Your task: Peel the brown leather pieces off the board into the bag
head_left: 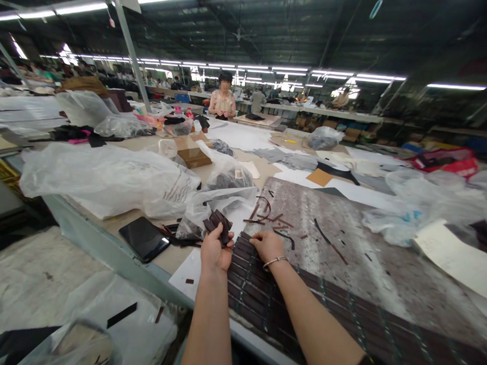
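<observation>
Several dark brown strips (217, 222) are bunched in my left hand (217, 249), its fingers wrapped round them. Just to the right, my right hand (268, 246), with a bracelet at the wrist, has its fingers pressed together at the far left corner of the rows of dark brown strips (254, 292). Whether a piece is between those fingertips is too small to tell. The rows lie along the table's near edge on a worn brown board (346, 248). Thin brown and black scraps (280, 222) are scattered on the board beyond my right hand.
A black tablet or phone (143, 238) lies left of my hands. Clear plastic bags (117, 178) cover the table's left part, and more plastic (422, 203) lies at the right. Cardboard (193, 151) sits further back. A person (223, 98) is across the table.
</observation>
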Demonstrator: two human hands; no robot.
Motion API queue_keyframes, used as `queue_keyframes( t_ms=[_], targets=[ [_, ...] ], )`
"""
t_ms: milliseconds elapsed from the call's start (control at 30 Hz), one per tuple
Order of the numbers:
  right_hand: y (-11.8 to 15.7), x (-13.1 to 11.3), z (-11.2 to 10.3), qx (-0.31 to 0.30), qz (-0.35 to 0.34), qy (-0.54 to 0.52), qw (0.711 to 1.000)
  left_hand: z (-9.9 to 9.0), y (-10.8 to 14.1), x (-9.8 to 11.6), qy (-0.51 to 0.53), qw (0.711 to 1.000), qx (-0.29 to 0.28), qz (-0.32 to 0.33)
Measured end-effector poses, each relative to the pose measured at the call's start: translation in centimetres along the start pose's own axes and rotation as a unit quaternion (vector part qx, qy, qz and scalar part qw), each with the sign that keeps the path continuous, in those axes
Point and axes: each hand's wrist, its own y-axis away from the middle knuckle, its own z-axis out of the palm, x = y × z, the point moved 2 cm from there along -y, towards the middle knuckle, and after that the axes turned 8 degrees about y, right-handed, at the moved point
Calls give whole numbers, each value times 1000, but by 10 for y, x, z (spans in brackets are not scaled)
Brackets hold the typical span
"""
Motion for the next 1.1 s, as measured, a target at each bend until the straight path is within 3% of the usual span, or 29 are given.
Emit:
queue_keyframes(
  t_ms=[267,633,933,1100],
  targets=[
    [-3,-1,-2,-17,-37,31,999,3,1,-1,4,1000,13,-18],
    [0,-17,0,-4,-178,141,974,-2,2,-2,8,999,-2,-48],
    [5,-27,-7,5,-198,170,965,1,2,-8,-14,998,-10,-66],
    [7,-31,-12,-29,-231,204,951,2,7,-18,-44,995,-15,-90]
  ],
)
